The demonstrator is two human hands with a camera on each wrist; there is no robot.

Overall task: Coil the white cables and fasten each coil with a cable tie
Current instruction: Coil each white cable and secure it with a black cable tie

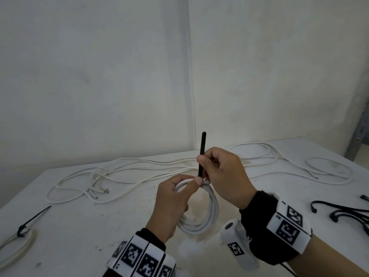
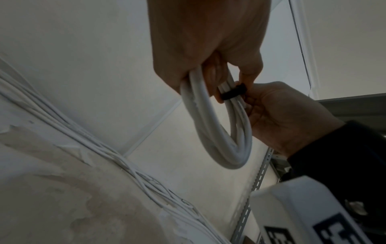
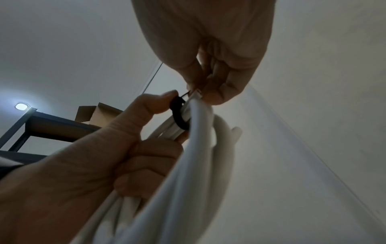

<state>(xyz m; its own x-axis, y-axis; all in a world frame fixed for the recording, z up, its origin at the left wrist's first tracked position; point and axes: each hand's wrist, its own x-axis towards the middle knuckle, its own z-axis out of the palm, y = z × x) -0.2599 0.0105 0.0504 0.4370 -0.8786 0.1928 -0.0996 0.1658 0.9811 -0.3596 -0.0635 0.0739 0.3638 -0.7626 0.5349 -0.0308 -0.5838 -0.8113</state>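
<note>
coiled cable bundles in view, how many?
2. One white coil is held up at table centre by the left hand, a black cable tie pulled by the right hand. One tied coil lies at the table's near-left edge, partly cropped.

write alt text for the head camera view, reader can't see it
Two hands hold a white cable coil above a table: the left hand grips it, the right hand pulls a black cable tie upward. Loose cables lie behind.
</note>
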